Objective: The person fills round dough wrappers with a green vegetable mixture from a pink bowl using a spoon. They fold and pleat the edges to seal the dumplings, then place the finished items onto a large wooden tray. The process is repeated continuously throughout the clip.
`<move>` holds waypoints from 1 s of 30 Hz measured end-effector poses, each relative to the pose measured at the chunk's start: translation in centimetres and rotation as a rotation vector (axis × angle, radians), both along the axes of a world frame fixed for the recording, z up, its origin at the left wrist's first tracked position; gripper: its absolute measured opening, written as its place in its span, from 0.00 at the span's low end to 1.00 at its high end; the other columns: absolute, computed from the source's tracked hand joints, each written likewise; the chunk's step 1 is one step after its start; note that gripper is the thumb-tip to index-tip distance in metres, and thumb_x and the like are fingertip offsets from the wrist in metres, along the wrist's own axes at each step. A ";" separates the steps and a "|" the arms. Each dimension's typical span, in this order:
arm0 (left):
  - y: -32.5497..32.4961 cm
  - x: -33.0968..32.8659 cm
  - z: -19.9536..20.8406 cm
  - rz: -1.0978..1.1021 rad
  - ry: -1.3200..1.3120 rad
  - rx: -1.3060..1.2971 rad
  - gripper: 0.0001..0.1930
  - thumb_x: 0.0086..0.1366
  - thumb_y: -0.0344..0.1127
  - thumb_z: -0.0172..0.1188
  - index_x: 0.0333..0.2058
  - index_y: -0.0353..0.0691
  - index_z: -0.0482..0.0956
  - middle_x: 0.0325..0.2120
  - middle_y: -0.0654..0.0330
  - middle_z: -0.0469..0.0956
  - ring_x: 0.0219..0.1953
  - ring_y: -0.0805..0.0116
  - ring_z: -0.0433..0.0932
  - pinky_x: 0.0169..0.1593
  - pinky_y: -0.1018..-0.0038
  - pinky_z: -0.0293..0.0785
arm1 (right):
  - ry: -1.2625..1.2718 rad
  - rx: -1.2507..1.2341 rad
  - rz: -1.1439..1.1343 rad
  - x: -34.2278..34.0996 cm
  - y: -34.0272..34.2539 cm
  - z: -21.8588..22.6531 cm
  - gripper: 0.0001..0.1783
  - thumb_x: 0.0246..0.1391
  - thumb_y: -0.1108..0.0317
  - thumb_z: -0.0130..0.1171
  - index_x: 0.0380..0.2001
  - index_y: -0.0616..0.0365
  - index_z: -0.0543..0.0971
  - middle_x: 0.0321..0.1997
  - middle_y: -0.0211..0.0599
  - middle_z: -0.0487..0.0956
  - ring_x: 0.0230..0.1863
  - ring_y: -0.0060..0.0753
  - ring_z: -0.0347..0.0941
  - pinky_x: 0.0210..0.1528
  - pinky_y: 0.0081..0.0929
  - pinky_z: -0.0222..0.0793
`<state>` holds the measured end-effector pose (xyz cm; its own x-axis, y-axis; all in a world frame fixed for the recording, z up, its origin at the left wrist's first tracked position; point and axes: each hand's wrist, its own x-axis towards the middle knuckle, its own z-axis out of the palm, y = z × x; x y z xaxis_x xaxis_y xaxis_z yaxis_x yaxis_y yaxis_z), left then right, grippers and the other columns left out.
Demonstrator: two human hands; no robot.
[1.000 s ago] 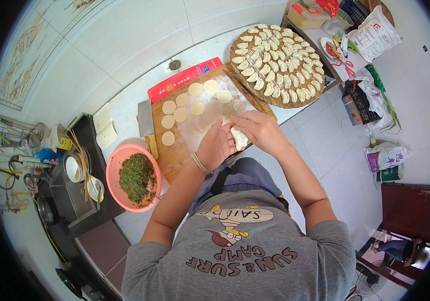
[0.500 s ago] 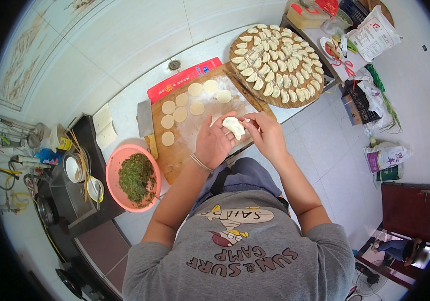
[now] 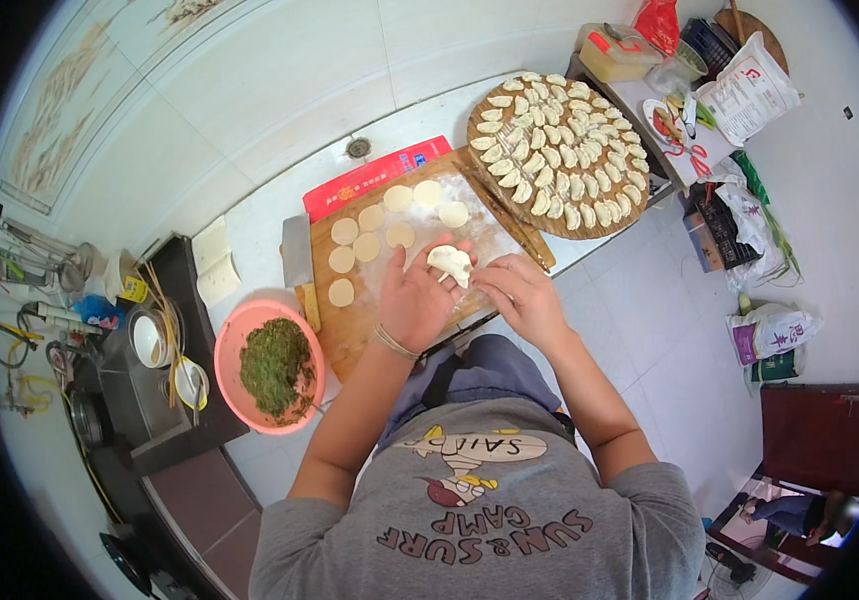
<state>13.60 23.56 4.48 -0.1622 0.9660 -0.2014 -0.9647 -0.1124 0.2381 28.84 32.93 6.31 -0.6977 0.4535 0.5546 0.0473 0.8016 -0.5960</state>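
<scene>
Left hand [image 3: 414, 300] cups a pale folded dough dumpling [image 3: 450, 263] at its fingertips, above the near edge of the floured wooden cutting board [image 3: 349, 330]. Right hand [image 3: 524, 300] sits just beside it — fingers curled loosely, holding nothing visible. Round dough wrappers [image 3: 367, 245] lie on the board's far-left part. Pink bowl of chopped greens [image 3: 271, 365] stands off the board's left edge — round woven tray of finished dumplings [image 3: 554, 150] at the surface's far right.

Pale tiled floor [image 3: 249, 110], daylight
</scene>
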 end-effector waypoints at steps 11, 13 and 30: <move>0.3 1.0 0.2 -0.046 -0.131 0.034 0.35 0.69 0.59 0.30 0.54 0.29 0.61 0.56 0.37 0.61 0.59 0.46 0.61 0.62 0.55 0.55 | 0.041 0.099 0.015 0.1 0.0 -0.7 0.09 0.40 0.78 0.60 0.30 0.60 0.79 0.29 0.36 0.75 0.30 0.37 0.73 0.30 0.30 0.69; 0.5 1.3 0.5 -0.027 -0.120 0.037 0.34 0.69 0.58 0.30 0.54 0.29 0.61 0.55 0.38 0.62 0.59 0.46 0.61 0.62 0.55 0.56 | 0.074 0.023 -0.032 0.0 -0.1 -0.7 0.07 0.40 0.78 0.61 0.28 0.60 0.78 0.28 0.36 0.75 0.29 0.36 0.73 0.29 0.28 0.69; 1.3 1.8 -0.3 0.006 -0.041 0.085 0.34 0.68 0.59 0.32 0.54 0.30 0.63 0.55 0.43 0.65 0.59 0.51 0.62 0.64 0.58 0.54 | 0.007 -0.098 -0.108 0.6 -0.1 0.0 0.07 0.47 0.79 0.58 0.32 0.62 0.76 0.30 0.42 0.77 0.29 0.39 0.75 0.31 0.28 0.70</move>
<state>15.44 24.89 4.14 -0.1611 0.9790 -0.1250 -0.9727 -0.1361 0.1879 29.43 32.85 6.29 -0.6381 0.5781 0.5085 0.1257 0.7299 -0.6719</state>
